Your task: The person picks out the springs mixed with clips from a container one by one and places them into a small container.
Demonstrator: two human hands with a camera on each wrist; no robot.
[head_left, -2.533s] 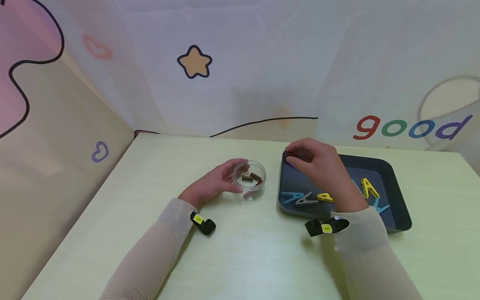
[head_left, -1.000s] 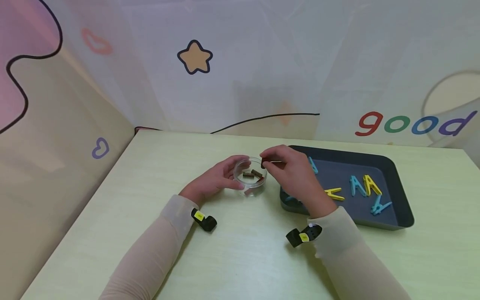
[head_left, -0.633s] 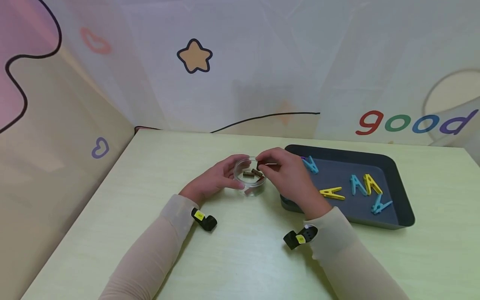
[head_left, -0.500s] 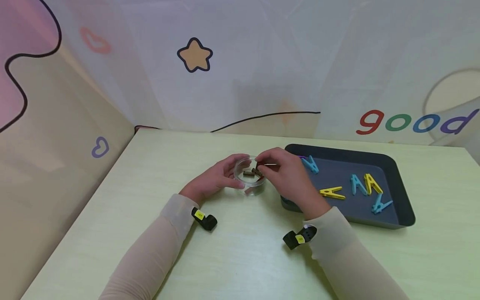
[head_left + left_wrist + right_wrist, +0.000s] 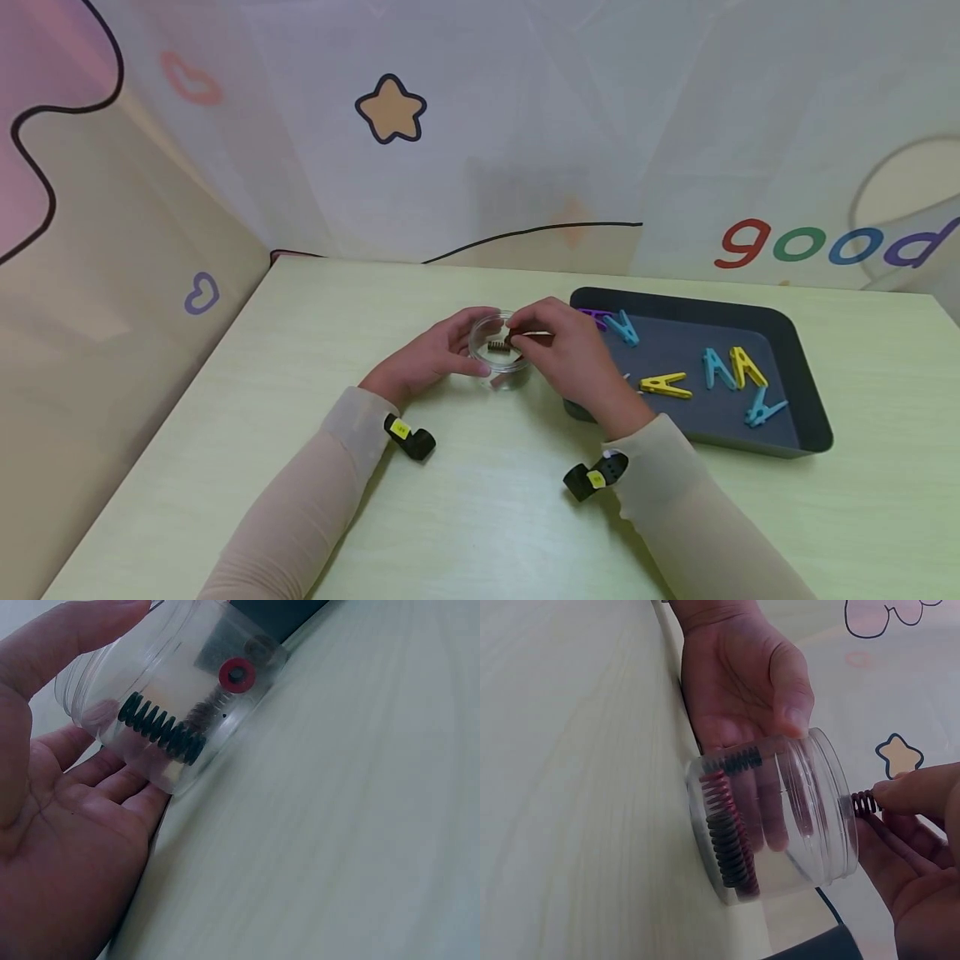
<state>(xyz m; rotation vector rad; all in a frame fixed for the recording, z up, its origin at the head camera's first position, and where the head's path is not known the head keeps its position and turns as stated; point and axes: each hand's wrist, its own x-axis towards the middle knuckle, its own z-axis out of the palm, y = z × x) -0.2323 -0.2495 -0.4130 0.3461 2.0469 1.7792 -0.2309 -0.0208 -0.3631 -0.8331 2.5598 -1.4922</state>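
My left hand (image 5: 431,357) grips a clear round jar (image 5: 791,817) standing on the table, its thumb and fingers on opposite sides. Inside the jar are dark coil springs (image 5: 161,727) and a red one (image 5: 718,795). At the jar's mouth, my right hand (image 5: 566,354) pinches a small dark reddish spring (image 5: 864,802) between thumb and fingertips. From the right wrist camera, that spring appears just at the jar's rim. The head view partly hides it behind the fingers.
Right of the jar is a dark grey tray (image 5: 697,325). It holds yellow (image 5: 747,367), blue (image 5: 622,327) and purple clothespins (image 5: 596,317); my right hand and forearm hide its left front part. A printed backdrop (image 5: 525,125) stands behind the pale table (image 5: 480,533).
My right hand has moved left from the tray's far left corner to the jar's mouth, carrying the spring, and has lowered slightly. My left hand has stayed on the jar.
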